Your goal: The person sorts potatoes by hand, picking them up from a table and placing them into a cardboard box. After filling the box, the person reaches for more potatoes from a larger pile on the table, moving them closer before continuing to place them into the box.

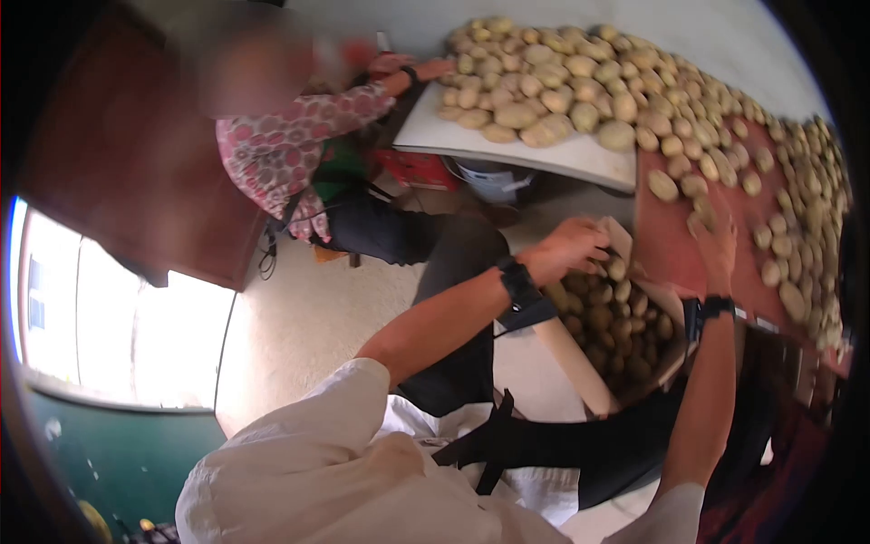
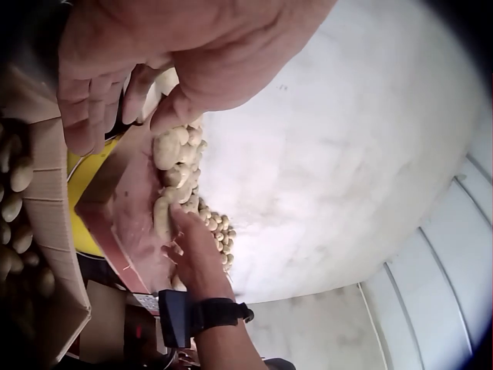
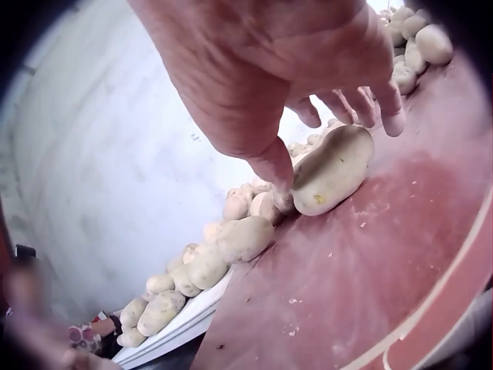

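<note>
My right hand [image 1: 716, 240] reaches over the red tabletop [image 3: 377, 254]. In the right wrist view its fingers are spread above a large oblong potato [image 3: 335, 169], with the thumb right at the potato's near end. The potato lies on the tabletop beside other potatoes [image 3: 204, 266]. My left hand [image 1: 575, 249] hovers above an open cardboard box [image 1: 571, 363] that holds many potatoes [image 1: 607, 326]. In the left wrist view, the left hand's fingers [image 2: 81, 116] hang loosely extended, with nothing held between them and the thumb.
A long heap of potatoes [image 1: 544, 77] covers the white table [image 1: 517, 152] and runs along the wall onto the red top. Another person [image 1: 290, 154] sits at the left end, one hand at the heap. Beneath the white table stand a bucket [image 1: 494, 181] and a red crate [image 1: 417, 170].
</note>
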The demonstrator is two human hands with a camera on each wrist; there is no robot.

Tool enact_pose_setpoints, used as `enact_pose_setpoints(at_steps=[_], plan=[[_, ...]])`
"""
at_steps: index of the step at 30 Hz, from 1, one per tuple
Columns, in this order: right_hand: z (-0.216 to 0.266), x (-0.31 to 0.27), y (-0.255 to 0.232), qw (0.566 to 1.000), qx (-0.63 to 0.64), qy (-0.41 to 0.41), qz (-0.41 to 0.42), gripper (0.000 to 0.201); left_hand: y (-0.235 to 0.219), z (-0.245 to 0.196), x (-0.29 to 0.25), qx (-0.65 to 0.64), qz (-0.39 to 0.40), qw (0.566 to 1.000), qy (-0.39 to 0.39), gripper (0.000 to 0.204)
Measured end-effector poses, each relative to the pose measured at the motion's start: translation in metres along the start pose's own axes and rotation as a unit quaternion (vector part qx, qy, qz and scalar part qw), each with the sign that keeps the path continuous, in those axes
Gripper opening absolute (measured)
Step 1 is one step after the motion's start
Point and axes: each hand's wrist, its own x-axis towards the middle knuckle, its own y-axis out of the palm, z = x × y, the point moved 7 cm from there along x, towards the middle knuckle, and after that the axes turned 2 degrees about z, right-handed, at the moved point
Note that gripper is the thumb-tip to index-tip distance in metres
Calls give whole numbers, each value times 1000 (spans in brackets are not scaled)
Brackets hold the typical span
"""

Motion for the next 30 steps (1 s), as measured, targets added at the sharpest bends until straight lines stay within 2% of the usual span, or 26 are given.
enact_pose_setpoints(at_steps=[1, 3, 4, 6, 8, 10, 12, 14, 16, 17, 20, 21, 25, 27, 30], plan=[[2, 9, 9, 999, -8, -33, -22, 87, 0, -13, 4, 7, 9, 1000, 24, 55], [13, 10, 12, 998, -32, -34, 43, 86, 2, -27, 22, 16, 41, 996, 73, 43], [13, 12, 14, 997, -47, -24, 57, 85, 2, -34, 35, 24, 67, 993, 98, 35], [20, 13, 10, 995, -58, 9, 80, 84, 17, -61, 43, 60, 47, 993, 95, 22], [30, 7, 9, 994, -56, 23, 90, 83, 31, -66, 67, 19, 78, 989, 124, 19], [26, 9, 6, 993, -71, 82, 40, 81, 47, -67, 86, 34, 78, 992, 94, 19], [33, 10, 4, 994, -67, 71, 42, 81, 59, -55, 102, 15, 88, 989, 117, 21], [30, 13, 7, 995, -64, 61, 47, 82, 67, -40, 114, 84, 82, 990, 81, 21], [18, 19, 11, 992, -81, 83, 51, 83, 84, -46, 108, 46, 100, 988, 111, 21], [19, 19, 8, 992, -56, 66, 91, 85, 89, -47, 107, 57, 104, 989, 83, 17], [25, 11, -6, 990, -19, 76, 119, 85, 101, -59, 96, 112, 106, 984, 92, 18], [-5, 22, 11, 997, -46, -39, 38, 68, 104, -60, 94, 106, 108, 984, 89, 16], [-45, 24, 22, 996, -40, -78, 3, 60, 109, -56, 111, 136, 75, 984, 85, 16], [-47, 24, 23, 988, -63, -135, 32, 54, 105, -61, 114, 178, 57, 976, 109, 16], [-54, 2, 9, 992, -66, -94, 54, 48, 101, -66, 120, 238, 45, 960, 141, 15]])
